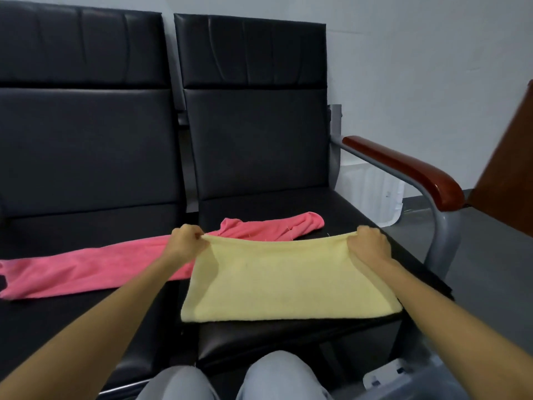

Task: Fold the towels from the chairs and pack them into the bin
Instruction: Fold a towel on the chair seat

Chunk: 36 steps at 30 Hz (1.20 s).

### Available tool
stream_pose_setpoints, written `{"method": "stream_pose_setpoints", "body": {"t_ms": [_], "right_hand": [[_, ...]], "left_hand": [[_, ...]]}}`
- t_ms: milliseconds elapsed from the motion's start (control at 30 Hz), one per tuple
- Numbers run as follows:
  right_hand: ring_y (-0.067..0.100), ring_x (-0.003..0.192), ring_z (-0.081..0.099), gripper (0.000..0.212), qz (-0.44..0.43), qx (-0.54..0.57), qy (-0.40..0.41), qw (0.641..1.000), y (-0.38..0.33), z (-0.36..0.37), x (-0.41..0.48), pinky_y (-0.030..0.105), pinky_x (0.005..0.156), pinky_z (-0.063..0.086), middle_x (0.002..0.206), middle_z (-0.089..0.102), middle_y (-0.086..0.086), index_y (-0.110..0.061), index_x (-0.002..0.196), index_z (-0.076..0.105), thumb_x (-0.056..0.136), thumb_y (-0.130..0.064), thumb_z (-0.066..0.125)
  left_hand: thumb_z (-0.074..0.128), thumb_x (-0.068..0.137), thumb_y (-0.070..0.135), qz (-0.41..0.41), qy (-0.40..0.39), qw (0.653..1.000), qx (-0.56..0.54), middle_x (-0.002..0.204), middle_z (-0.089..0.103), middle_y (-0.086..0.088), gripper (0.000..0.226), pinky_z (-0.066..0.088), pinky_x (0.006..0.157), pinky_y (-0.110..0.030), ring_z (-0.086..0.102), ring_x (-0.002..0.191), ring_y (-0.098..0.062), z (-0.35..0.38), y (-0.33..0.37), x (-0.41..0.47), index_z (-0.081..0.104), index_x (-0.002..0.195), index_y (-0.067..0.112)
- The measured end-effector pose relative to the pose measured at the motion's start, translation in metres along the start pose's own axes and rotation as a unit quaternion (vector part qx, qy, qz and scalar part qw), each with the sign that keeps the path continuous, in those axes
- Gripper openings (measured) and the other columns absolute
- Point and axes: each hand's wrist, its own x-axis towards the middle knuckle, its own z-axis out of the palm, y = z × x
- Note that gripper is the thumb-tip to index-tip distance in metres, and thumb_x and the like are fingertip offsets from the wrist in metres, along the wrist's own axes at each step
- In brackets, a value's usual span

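Observation:
A pale yellow towel (288, 278) lies folded on the seat of the right black chair (259, 140). My left hand (187, 241) pinches its far left corner and my right hand (369, 243) grips its far right corner, stretching the far edge taut between them. A pink towel (86, 269) lies unfolded and crumpled behind it, stretching from the left chair's seat (86, 226) across to the right chair's seat. Part of a translucent bin (403, 379) shows at the bottom right corner.
A wooden armrest (403, 168) on a grey metal frame borders the right chair. A brown wooden board (510, 168) stands at the far right. A clear plastic container (377, 194) sits on the floor behind the armrest. My knees (230, 382) are at the bottom.

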Motion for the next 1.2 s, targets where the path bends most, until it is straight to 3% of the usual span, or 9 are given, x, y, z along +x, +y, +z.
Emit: {"method": "stream_pose_setpoints", "body": {"t_ms": [100,200,433,633,767,900,1000,1100,1200], "right_hand": [[0.034,0.117,0.048,0.041,0.009,-0.052,-0.049,0.997,0.003,0.023,0.002,0.039,0.087,0.040,0.130,0.045,0.015,-0.010,0.132,0.042,0.092,-0.007,0.035],[0.031,0.108,0.051,0.050,-0.027,-0.061,-0.038,0.997,0.006,0.028,0.005,0.038,0.080,0.041,0.126,0.043,0.015,-0.019,0.139,0.031,0.092,-0.004,0.038],[0.030,0.120,0.042,0.049,-0.130,-0.093,0.061,0.985,-0.022,0.035,-0.019,0.040,0.109,0.026,0.130,0.044,0.012,-0.013,0.134,0.038,0.086,-0.009,0.047],[0.022,0.138,0.027,0.052,-0.317,0.056,-0.097,0.942,-0.080,0.065,-0.075,0.034,0.114,0.018,0.149,0.032,0.005,-0.014,0.144,0.031,0.097,-0.033,0.042],[0.017,0.147,-0.004,0.057,-0.297,-0.047,-0.189,0.935,-0.094,0.084,-0.080,0.041,0.118,-0.004,0.160,-0.002,0.004,-0.026,0.151,0.008,0.100,-0.047,0.021],[0.019,0.147,-0.007,0.057,-0.270,-0.036,-0.192,0.943,-0.111,0.088,-0.087,0.043,0.118,-0.005,0.159,-0.005,0.005,-0.025,0.151,0.004,0.100,-0.047,0.016],[0.017,0.146,0.008,0.055,-0.274,0.120,-0.220,0.929,-0.127,0.084,-0.104,0.038,0.119,0.008,0.159,0.012,0.002,-0.023,0.151,0.013,0.100,-0.043,0.025],[0.006,0.124,0.045,0.035,-0.199,0.435,-0.311,0.821,-0.130,0.062,-0.112,0.023,0.099,0.038,0.133,0.049,-0.012,-0.028,0.135,0.042,0.101,-0.029,0.039],[0.021,0.110,0.060,0.026,-0.058,0.586,-0.295,0.752,-0.105,0.035,-0.089,0.024,0.086,0.048,0.116,0.063,0.004,-0.015,0.119,0.056,0.100,-0.024,0.040]], "left_hand": [[0.051,0.085,0.000,-0.008,-0.011,0.999,0.033,0.075,0.058,-0.018,0.015,0.034,0.064,-0.027,0.059,0.078,-0.030,0.021,-0.015,0.007,0.063,0.077,0.004],[0.050,0.091,0.005,-0.029,0.016,0.999,0.032,0.081,0.058,-0.018,0.011,0.034,0.064,-0.029,0.054,0.077,-0.026,0.027,-0.020,0.006,0.060,0.088,0.002],[0.044,0.097,0.035,-0.064,-0.104,0.989,0.087,0.113,0.064,-0.017,0.044,0.043,0.078,-0.028,0.059,0.103,-0.028,0.024,-0.020,-0.009,0.057,0.119,-0.001],[0.059,0.091,0.027,-0.126,-0.193,0.961,-0.153,0.103,0.064,-0.006,0.035,0.048,0.066,-0.022,0.059,0.089,-0.018,0.015,-0.030,-0.018,0.059,0.116,0.002],[0.042,0.098,0.033,-0.096,-0.148,0.967,-0.185,0.106,0.059,-0.005,0.042,0.046,0.074,-0.028,0.058,0.092,-0.019,0.014,-0.019,-0.024,0.050,0.124,0.001],[0.042,0.099,0.033,-0.078,-0.094,0.971,-0.206,0.096,0.063,-0.011,0.041,0.045,0.065,-0.028,0.059,0.080,-0.019,-0.005,-0.001,-0.019,0.057,0.114,-0.003],[0.045,0.097,0.034,-0.076,-0.101,0.965,-0.231,0.084,0.063,-0.009,0.033,0.045,0.059,-0.026,0.059,0.070,-0.016,-0.033,0.021,-0.015,0.061,0.094,0.004],[0.049,0.094,0.031,-0.062,-0.097,0.965,-0.233,0.072,0.060,-0.005,0.030,0.044,0.059,-0.025,0.059,0.068,-0.019,-0.047,0.054,-0.011,0.059,0.076,0.010],[0.051,0.093,0.031,-0.040,-0.074,0.973,-0.214,0.073,0.059,-0.002,0.025,0.040,0.057,-0.020,0.057,0.071,-0.015,-0.033,0.093,-0.011,0.060,0.082,0.010]]}}
